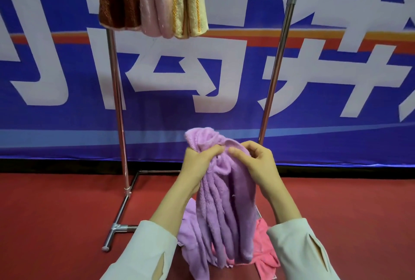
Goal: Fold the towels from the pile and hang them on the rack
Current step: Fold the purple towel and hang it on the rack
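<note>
At lower centre, a crumpled lilac terry towel [224,201] is pinched at its top by the left hand [199,163] and right hand [256,165]. Folding is barely begun; corners must be found before the metal rack [278,59] is reached.

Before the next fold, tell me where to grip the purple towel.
Grip the purple towel along its top edge, where left hand and right hand pinch it side by side. It hangs bunched in pleats, so slide each hand outward to a top corner, probably spreading it flat.
</note>
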A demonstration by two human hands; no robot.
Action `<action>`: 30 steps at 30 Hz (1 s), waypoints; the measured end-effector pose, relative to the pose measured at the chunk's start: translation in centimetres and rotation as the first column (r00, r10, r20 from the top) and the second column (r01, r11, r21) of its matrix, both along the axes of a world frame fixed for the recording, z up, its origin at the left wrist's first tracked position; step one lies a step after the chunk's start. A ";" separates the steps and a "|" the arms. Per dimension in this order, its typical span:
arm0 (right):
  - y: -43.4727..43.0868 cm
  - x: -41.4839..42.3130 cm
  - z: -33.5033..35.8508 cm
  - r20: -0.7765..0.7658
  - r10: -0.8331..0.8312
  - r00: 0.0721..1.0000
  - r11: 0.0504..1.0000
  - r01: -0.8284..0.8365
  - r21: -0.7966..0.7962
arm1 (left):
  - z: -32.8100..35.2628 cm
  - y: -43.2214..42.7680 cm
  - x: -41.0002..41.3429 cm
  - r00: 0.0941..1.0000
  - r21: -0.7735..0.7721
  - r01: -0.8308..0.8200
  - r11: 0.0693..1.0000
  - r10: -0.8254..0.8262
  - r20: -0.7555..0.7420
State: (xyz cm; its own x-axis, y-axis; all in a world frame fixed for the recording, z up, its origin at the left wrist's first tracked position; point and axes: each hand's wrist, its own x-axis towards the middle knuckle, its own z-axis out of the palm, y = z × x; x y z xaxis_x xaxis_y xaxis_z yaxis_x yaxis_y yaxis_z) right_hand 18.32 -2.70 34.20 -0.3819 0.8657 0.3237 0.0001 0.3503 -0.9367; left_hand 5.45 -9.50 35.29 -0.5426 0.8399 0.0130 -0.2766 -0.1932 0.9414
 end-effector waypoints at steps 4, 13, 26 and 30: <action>0.6 0.5 -0.8 0.240 0.078 0.968 0.997 -0.072 -0.036 | 0.5 0.2 -1.0 0.964 0.106 -0.190 0.976 0.165 0.208; 1.6 1.3 -1.8 0.368 -0.091 0.926 0.990 0.123 -0.065 | -0.8 0.5 -4.2 0.874 0.017 -0.383 0.923 0.357 0.330; -2.0 -2.3 0.4 -0.360 0.263 0.895 0.867 -0.383 -0.318 | -1.4 1.3 -1.3 0.981 0.055 0.084 0.995 -0.093 0.168; -1.9 -2.5 -0.1 -0.166 0.160 0.973 0.969 -0.187 -0.164 | -1.1 1.1 -0.5 0.984 0.105 0.092 0.990 -0.107 0.146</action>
State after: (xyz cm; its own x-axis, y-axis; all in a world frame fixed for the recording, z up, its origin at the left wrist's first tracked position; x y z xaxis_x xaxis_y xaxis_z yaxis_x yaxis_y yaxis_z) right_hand 15.82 -4.58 34.13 -0.4898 0.8391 0.2365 -0.1912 0.1612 -0.9682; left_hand 4.98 -8.38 34.20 -0.4584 0.8885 0.0215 -0.4364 -0.2460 0.8654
